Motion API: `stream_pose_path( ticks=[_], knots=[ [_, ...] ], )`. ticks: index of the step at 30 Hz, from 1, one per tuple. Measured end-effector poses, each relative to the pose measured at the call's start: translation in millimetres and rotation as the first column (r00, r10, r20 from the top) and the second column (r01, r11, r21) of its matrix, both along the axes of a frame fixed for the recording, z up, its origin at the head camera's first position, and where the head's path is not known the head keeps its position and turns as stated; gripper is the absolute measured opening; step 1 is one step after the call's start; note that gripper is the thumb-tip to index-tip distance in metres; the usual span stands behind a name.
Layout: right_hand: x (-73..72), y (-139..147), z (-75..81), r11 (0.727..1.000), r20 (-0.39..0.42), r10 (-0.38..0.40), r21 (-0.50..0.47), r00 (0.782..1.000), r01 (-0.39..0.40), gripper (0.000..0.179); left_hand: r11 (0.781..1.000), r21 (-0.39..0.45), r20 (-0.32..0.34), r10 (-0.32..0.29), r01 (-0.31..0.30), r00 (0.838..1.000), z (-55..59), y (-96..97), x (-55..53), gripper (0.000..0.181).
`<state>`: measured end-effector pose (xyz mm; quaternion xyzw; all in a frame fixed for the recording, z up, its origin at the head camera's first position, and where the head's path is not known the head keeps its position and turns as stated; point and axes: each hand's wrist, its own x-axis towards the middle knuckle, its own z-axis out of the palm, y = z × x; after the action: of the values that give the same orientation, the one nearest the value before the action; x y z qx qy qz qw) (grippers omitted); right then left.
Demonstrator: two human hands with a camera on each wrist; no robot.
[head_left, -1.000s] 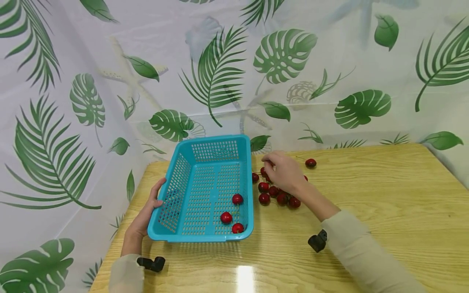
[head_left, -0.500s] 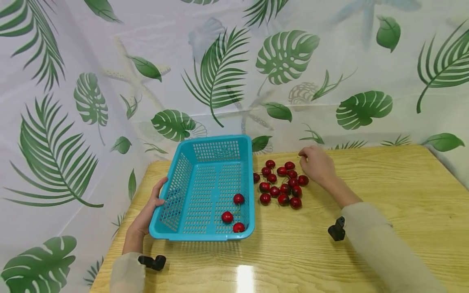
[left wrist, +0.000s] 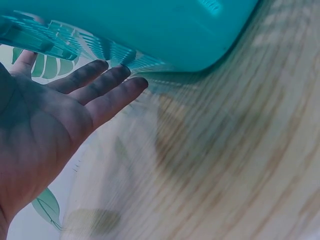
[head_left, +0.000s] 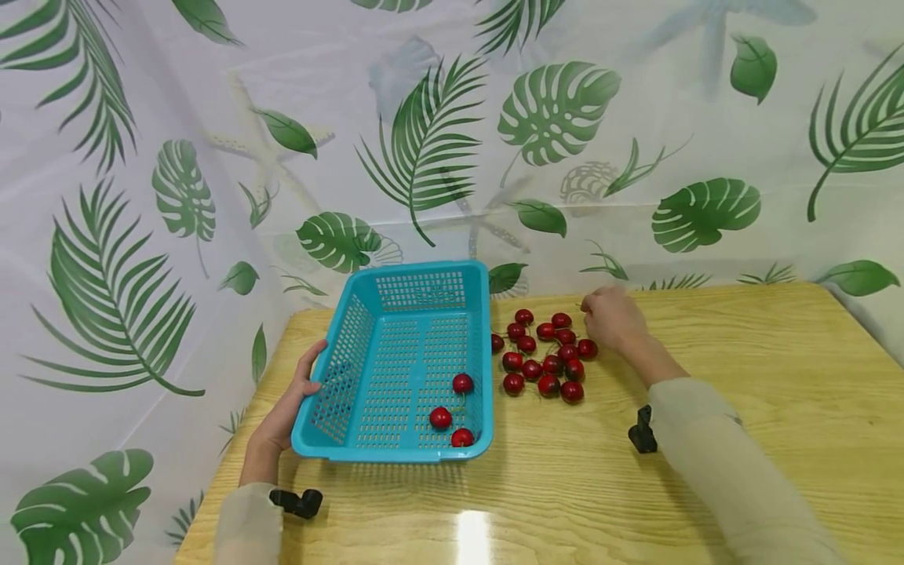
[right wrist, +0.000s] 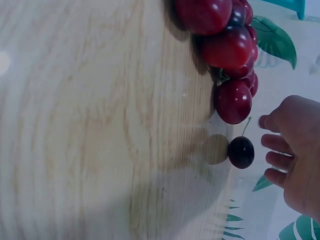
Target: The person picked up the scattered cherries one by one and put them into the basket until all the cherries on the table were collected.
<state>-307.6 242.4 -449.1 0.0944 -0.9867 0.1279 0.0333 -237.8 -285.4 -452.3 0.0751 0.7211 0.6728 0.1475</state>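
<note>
A blue plastic basket [head_left: 391,453] stands on the table with three cherries [head_left: 441,417] near its front right corner. My left hand [head_left: 286,400] is at its left side, thumb at the rim; in the left wrist view its fingers [left wrist: 112,100] extend straight along the outer wall. To the right of the basket lies a cluster of dark red cherries [head_left: 552,364]. My right hand [head_left: 616,318] is just beyond the cluster, over a lone stemmed cherry [right wrist: 241,152]. In the right wrist view its fingertips are close to that cherry's stem, with a gap visible.
The wooden table [head_left: 741,377] reaches back to a white leaf-print cloth [head_left: 621,157] hanging behind and at the left. A black wrist camera [head_left: 643,431] sits on the right sleeve, another camera [head_left: 300,504] on the left.
My right hand has moved right, from above the cherry cluster to the lone cherry, and has barely shifted in the last half second. My left hand stays at the basket.
</note>
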Motion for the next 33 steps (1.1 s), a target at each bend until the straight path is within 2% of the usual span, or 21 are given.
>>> stream_pose_path(
  ticks=[5, 11, 16, 20, 23, 30, 33],
  knots=[
    [-5.6, -3, -8.1, 0.996, 0.057, 0.013, 0.087, 0.998, -0.018, 0.033, 0.998, 0.053, 0.008, 0.044, -0.045, 0.999, -0.1, 5.2, -3.3, 0.084],
    [-6.4, -4, -12.9, 0.997, 0.115, 0.026, 0.067, 0.993, -0.034, 0.037, 1.0, 0.007, -0.006, 0.0, 0.0, 1.0, -3.5, -0.4, -0.5, 0.081],
    [-5.5, -6, -12.9, 0.997, 0.126, 0.015, 0.075, 0.992, -0.024, 0.037, 0.999, -0.033, -0.022, -0.04, 0.039, 0.999, -5.4, -6.9, 0.7, 0.079],
    [-5.4, -6, -13.7, 0.997, 0.137, 0.001, 0.083, 0.991, -0.012, 0.037, 0.997, -0.05, -0.024, -0.052, 0.051, 0.998, -5.1, -8.8, 0.9, 0.078],
    [-4.6, -3, -15.9, 0.997, 0.155, -0.012, 0.079, 0.988, 0.0, 0.036, 0.998, -0.052, -0.019, -0.039, 0.038, 0.999, -5.1, -7.2, 0.9, 0.079],
    [-6.4, 4, -16.0, 0.997, 0.097, -0.007, 0.081, 0.995, -0.001, 0.028, 0.998, 0.064, -0.008, 0.021, -0.02, 1.0, -2.9, 5.1, -1.6, 0.081],
    [-6.4, 6, -13.9, 1.0, 0.076, 0.003, 0.027, 0.997, -0.005, 0.025, 0.998, 0.062, -0.005, 0.035, -0.034, 0.999, -2.0, 7.0, -0.7, 0.081]
  ],
)
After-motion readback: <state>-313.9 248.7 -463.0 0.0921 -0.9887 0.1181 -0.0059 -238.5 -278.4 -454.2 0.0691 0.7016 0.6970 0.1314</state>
